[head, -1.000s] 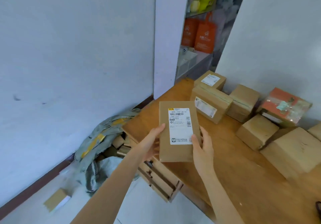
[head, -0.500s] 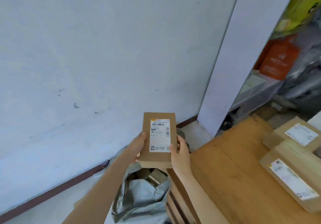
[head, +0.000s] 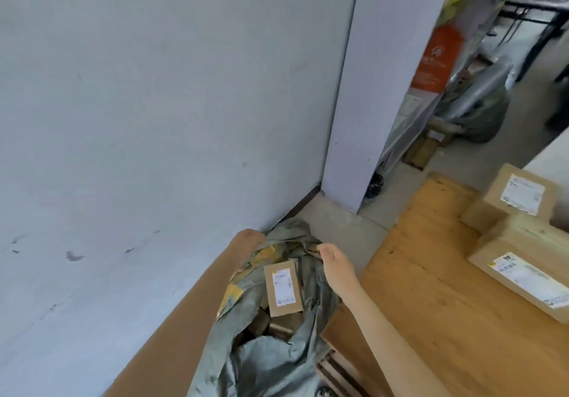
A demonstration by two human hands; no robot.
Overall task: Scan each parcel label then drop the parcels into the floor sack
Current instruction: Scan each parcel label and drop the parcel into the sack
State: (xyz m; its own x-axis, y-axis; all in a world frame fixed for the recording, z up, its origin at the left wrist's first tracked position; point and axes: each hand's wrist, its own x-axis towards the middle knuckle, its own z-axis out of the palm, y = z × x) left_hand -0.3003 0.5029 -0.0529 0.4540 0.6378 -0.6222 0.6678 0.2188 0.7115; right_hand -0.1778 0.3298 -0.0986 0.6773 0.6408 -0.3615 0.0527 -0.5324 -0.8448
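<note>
Hands over sack (head: pixel 277 362): right (head: pixel 332 258) relaxed, left (head: pixel 248 238) fingers hidden.

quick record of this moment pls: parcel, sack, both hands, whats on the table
parcel: flat brown box, label up, in the sack mouth, held by neither hand
sack: grey-green, on the floor by the wall, other boxes inside
left hand: at the sack's far rim, fingers hidden
right hand: above the rim, loosely curled, holds nothing
table: wooden, far labelled box and near labelled box on it
</note>
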